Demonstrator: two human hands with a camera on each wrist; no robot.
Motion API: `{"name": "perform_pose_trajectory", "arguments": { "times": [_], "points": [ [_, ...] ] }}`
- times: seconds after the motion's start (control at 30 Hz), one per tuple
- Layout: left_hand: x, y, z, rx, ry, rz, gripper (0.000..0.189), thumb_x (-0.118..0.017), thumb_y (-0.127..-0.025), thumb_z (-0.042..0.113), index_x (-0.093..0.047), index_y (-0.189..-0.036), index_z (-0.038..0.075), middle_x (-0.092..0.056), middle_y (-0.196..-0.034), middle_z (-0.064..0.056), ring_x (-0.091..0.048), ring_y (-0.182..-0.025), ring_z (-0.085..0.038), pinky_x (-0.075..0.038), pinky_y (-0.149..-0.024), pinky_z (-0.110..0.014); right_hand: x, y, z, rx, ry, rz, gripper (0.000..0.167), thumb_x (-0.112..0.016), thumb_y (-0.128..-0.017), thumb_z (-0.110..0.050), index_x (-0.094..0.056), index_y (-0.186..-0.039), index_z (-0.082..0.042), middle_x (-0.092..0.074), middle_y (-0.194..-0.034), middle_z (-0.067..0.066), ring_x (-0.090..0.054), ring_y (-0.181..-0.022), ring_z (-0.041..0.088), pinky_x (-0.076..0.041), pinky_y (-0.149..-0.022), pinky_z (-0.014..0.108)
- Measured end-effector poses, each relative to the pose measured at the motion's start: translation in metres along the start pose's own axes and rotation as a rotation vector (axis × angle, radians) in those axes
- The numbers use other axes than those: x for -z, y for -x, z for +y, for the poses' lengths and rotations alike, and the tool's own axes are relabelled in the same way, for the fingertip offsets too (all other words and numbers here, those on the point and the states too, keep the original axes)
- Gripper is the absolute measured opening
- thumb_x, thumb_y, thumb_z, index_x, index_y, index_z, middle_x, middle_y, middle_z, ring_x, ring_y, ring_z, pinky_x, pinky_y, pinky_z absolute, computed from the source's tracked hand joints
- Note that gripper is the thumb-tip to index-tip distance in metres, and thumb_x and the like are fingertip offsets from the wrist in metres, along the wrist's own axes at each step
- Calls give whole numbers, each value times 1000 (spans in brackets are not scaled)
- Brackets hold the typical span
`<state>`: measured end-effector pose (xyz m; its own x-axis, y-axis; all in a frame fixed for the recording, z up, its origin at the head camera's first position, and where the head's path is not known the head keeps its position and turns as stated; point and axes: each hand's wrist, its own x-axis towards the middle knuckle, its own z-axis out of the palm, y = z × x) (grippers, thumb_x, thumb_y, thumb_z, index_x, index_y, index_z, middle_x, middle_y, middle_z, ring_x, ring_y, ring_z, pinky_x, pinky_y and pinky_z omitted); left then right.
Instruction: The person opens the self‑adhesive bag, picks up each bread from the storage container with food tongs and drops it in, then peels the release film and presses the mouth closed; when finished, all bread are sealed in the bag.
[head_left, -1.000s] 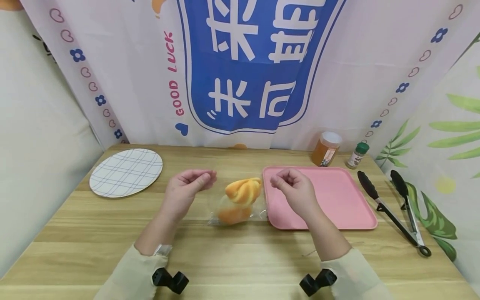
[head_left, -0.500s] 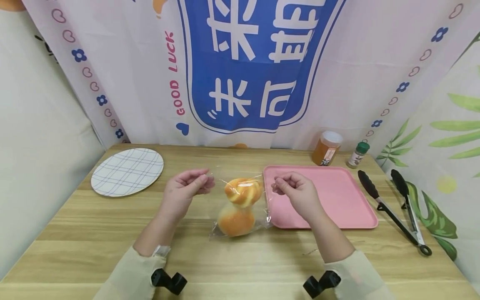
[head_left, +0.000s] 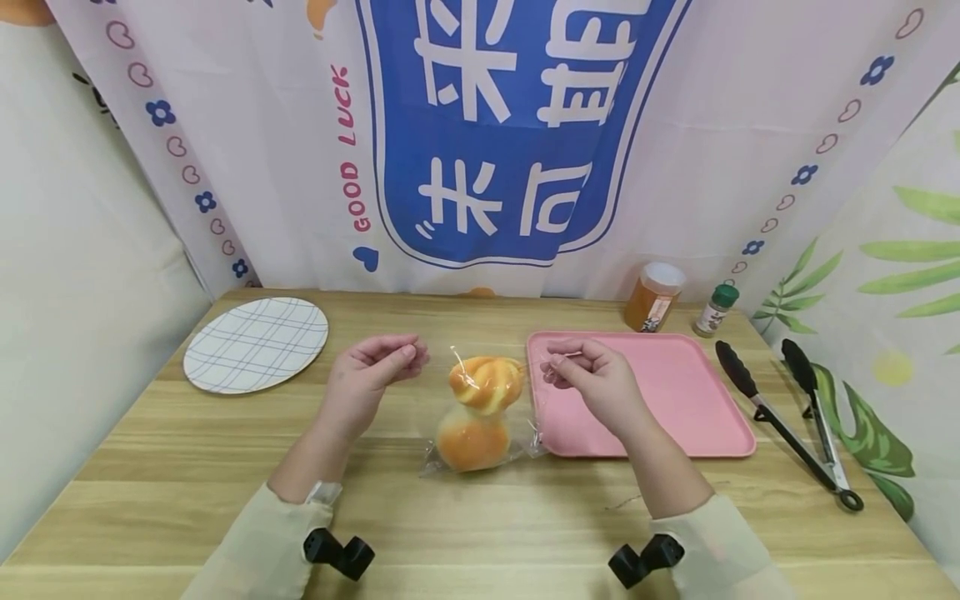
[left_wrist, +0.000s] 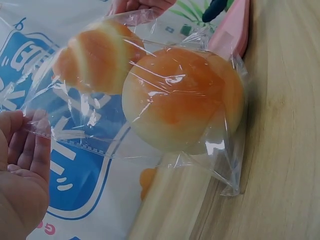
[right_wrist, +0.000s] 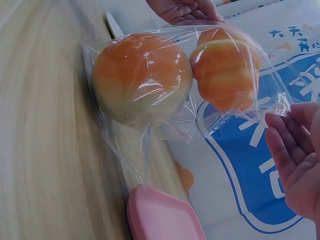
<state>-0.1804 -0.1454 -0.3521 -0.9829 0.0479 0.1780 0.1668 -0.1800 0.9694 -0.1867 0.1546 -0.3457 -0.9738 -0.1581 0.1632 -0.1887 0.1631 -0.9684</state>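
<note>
Between the two hands hangs a clear plastic bag with two bread pieces inside. The lower one is a round bun, browned on one side; above it lies a twisted roll. At the bag's upper left, my left hand pinches the plastic between thumb and fingers. My right hand pinches the opposite upper corner. In the left wrist view the bag is stretched from the left hand, and the right wrist view shows the right hand gripping its edge.
A pink tray lies to the right, partly behind the right hand. Tongs rest beyond it. An orange-brown jar and a green-capped shaker stand at the back right. A checked round plate is at the back left.
Over the last second the bag has swung so that the bun shows more fully below the roll. Both hands keep their pinch and have barely moved.
</note>
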Motion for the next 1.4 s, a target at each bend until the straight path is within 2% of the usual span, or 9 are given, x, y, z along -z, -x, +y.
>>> {"name": "perform_pose_trajectory", "arguments": {
  "times": [0.2, 0.33, 0.5, 0.8, 0.9, 1.03, 1.1, 1.3, 1.4],
  "points": [
    [1, 0, 1, 9, 13, -10, 30, -60, -93, -3, -74, -89, 24, -76, -85, 10, -73, -80, -6, -61, -76, -23, 2, 0, -2, 22, 10, 8, 19, -56, -95, 0, -60, -107, 15, -73, -91, -1, -67, -79, 2, -59, -78, 21],
    [3, -1, 1, -6, -2, -38, 31, -60, -93, -3, -74, -88, 25, -76, -88, 11, -73, -83, -5, -61, -78, -24, 4, 0, -1, 20, 12, 10, 23, -58, -95, 0, -60, -110, 17, -72, -87, -9, -67, -79, 1, -60, -78, 21],
    [5, -1, 1, -22, -13, -40, 32, -61, -93, -3, -76, -89, 25, -76, -90, 12, -72, -85, -4, -60, -80, -22, 7, 1, -2, 23, -3, 9, 27, -59, -94, 1, -59, -116, 17, -71, -82, -20, -68, -79, -1, -60, -75, 20],
    [6, -1, 1, -60, -62, -49, 43, -58, -90, -9, -74, -85, 30, -74, -85, 12, -69, -77, -2, -61, -74, -21, 11, 3, -3, 97, -29, -13, 18, -56, -90, 11, -58, -103, 23, -70, -82, -20, -68, -77, 0, -59, -74, 19],
    [7, -1, 1, -72, -84, -63, 42, -56, -90, -10, -74, -84, 27, -74, -86, 12, -69, -77, -3, -61, -75, -21, 14, 2, -1, 125, -36, -24, 12, -55, -89, 12, -67, -92, 12, -72, -84, -14, -68, -77, 2, -60, -74, 21],
    [8, -1, 2, -83, -127, -91, 39, -55, -91, -9, -72, -82, 24, -73, -87, 12, -69, -79, -4, -61, -76, -22, 16, 1, 0, 138, -24, -34, 27, -53, -88, 11, -72, -83, -8, -73, -86, -9, -68, -78, 4, -60, -75, 22],
    [9, -1, 3, -91, -165, -105, 35, -54, -91, -9, -71, -83, 20, -73, -88, 13, -69, -80, -4, -61, -76, -21, 17, 1, 0, 145, -6, -40, 25, -52, -88, 11, -71, -83, -4, -73, -85, -12, -67, -78, 3, -60, -74, 22],
    [10, -2, 3, -150, -322, -156, 13, -52, -92, -9, -65, -94, -9, -70, -88, 20, -67, -83, -1, -59, -77, -19, 18, 1, 0, 161, 9, -68, 17, -46, -90, 13, -63, -84, 12, -70, -84, -18, -67, -84, 0, -59, -75, 20],
    [10, -2, 4, -162, -369, -176, 13, -52, -93, -9, -64, -95, -12, -70, -89, 19, -66, -82, -1, -59, -76, -20, 19, 0, 1, 154, 24, -78, 17, -46, -90, 13, -61, -83, 13, -70, -84, -19, -67, -88, -1, -59, -77, 20]
  ]
}}
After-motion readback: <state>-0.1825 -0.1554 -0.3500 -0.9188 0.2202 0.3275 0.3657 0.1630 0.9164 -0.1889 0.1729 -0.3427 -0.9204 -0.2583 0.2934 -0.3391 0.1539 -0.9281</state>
